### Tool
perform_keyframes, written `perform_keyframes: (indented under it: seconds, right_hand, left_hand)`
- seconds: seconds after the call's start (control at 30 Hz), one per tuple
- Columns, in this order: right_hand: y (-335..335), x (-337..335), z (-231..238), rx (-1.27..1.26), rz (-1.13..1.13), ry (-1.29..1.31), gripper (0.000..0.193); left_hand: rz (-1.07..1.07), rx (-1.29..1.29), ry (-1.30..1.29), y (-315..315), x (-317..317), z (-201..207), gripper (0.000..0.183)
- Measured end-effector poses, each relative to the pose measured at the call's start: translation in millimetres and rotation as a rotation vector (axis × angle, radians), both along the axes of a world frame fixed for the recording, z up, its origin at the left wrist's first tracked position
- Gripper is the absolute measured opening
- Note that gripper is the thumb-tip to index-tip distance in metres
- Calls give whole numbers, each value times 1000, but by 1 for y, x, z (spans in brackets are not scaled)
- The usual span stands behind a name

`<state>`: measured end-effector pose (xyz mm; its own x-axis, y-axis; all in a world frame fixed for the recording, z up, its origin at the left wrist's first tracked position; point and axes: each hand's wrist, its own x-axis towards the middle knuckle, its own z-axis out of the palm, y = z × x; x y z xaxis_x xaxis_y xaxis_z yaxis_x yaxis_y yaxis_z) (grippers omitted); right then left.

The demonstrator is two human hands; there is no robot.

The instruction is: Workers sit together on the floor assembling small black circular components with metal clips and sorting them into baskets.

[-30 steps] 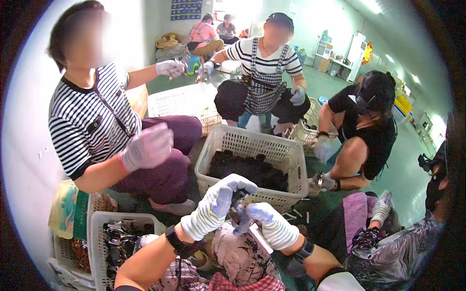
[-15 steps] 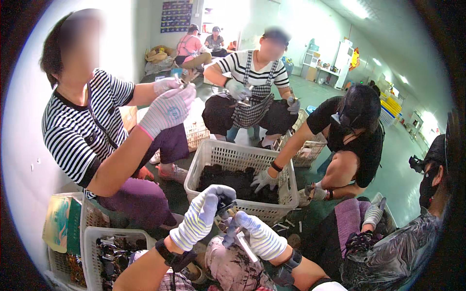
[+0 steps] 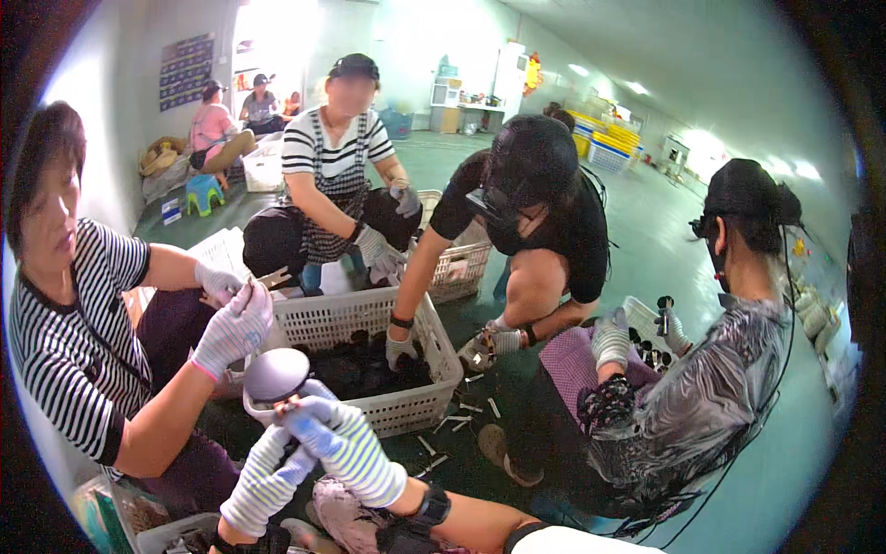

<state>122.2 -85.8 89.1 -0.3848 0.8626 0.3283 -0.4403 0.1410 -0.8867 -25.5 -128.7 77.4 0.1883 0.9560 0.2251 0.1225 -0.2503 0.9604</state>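
Low in the head view, my gloved hands are together around a piece with a smooth, round grey head (image 3: 277, 374). A small copper-coloured bit shows at its neck. My right hand (image 3: 346, 445) closes its fingers at the neck, just under the head. Below and left of it, my left hand (image 3: 268, 482) is closed on the lower part, which the fingers mostly hide. The head is tilted up, in front of the near left corner of a white plastic basket (image 3: 369, 417). Dark pieces (image 3: 346, 367) fill the bottom of that basket.
A co-worker's gloved hand (image 3: 400, 353) reaches into the basket. At left, a person in a striped top (image 3: 78, 323) handles a small part near my hands. Another person (image 3: 683, 406) sits at right, holding a black piece. Several white strips (image 3: 452, 422) litter the floor.
The view has turned right, so the scene sits further left. My hands are now lower left and closer together. The grey round head now shows; the white strip by my right hand no longer does.
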Motion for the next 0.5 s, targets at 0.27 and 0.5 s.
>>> perform_keyframes:
  seconds: [0.27,0.5]
  right_hand:
    - [-15,-6,-18,-8,-33,205,58]
    - [19,36,-73,-453,-118,564,66]
  left_hand:
    - [114,-254,-113,-21,-19,22,28]
    - [380,-317,-694,-96,-66,68,66]
